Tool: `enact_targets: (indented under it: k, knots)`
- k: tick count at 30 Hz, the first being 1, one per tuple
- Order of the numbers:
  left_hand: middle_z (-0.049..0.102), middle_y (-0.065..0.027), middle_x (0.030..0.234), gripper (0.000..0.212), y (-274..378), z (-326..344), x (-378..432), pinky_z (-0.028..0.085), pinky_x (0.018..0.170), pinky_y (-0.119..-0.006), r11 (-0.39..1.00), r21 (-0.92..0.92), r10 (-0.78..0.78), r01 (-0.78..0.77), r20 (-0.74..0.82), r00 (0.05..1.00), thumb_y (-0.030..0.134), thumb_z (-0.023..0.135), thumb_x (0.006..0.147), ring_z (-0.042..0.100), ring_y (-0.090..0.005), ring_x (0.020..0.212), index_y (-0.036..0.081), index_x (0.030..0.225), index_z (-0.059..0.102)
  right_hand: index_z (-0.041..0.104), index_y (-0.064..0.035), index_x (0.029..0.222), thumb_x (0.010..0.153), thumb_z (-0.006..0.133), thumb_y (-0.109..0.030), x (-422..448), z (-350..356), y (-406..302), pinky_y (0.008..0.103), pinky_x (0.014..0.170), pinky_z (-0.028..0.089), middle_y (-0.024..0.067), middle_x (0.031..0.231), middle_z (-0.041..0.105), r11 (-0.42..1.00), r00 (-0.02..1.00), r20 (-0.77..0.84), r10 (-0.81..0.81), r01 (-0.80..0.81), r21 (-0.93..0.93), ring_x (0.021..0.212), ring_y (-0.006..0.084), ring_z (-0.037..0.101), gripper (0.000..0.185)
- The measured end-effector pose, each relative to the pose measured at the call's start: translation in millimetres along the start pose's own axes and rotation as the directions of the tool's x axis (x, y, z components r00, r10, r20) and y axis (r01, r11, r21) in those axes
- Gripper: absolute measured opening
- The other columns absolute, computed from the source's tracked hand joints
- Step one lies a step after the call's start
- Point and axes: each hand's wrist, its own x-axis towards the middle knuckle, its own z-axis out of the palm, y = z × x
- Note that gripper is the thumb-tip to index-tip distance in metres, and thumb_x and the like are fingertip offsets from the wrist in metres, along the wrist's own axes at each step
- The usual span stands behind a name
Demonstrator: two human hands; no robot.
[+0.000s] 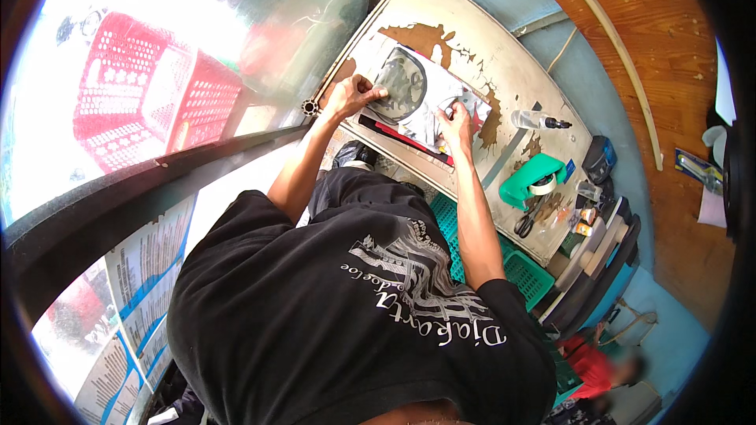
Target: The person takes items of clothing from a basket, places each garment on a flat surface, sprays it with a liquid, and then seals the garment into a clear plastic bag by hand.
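A flat piece of folded cloth lies on the worn table, with a camouflage-patterned panel point(403, 84) edged in a dark curved band. Around and under that panel is white printed fabric point(436, 88) with grey and red figures. Along the near side, a black and red cloth edge point(393, 134) shows beneath it. My left hand point(353, 96) pinches the camouflage panel at its left edge between thumb and finger. At the right side, the bent fingers of my right hand point(456, 125) grip the white printed fabric.
The table point(466, 6) has a peeling top. To the right are a clear bottle with a black nozzle point(530, 120), a green tape dispenser point(520, 183) and scissors point(525, 223). Green plastic baskets point(527, 277) stand below. A person in red point(590, 366) is at lower right.
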Motion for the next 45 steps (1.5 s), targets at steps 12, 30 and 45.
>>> enact_targets:
  k: [12,30,45]
  knots:
    - [0.066,-0.0049,0.069,0.047,-10,-4,0,0.049,0.057,-0.026,0.997,-0.083,0.007,-0.003,0.053,0.999,0.039,0.087,0.068,0.061,-0.011,0.061,0.0,0.082,0.065,0.059,0.0009,0.095,0.077,0.079,-0.028,12,12,28,0.0359,0.06,0.046,0.011,0.07,0.06,0.994,0.993,-0.046,-0.108,0.109,0.014,0.063,0.0191,0.056,0.04]
    - [0.023,-0.0158,0.155,0.073,62,96,16,0.009,0.11,-0.069,0.492,0.522,0.673,-0.697,0.28,0.685,0.052,0.054,0.089,0.02,-0.0326,0.145,0.016,0.148,0.032,0.035,0.0062,0.126,0.075,0.083,-0.024,30,-143,80,0.0391,0.091,0.046,0.0228,0.12,0.046,0.965,0.513,-0.825,-0.236,0.223,-0.137,0.106,0.0331,0.052,0.076]
    - [0.058,-0.0215,0.121,0.035,50,29,12,0.044,0.094,-0.042,0.893,0.289,0.432,-0.344,-0.343,0.834,0.018,0.067,0.086,0.055,-0.0339,0.113,0.002,0.116,0.058,0.043,-0.0055,0.138,0.098,0.048,-0.048,-30,-174,-30,0.0292,0.06,0.05,0.009,0.109,0.06,0.717,0.911,-0.257,-0.323,0.413,0.562,0.069,0.0177,0.065,0.059]
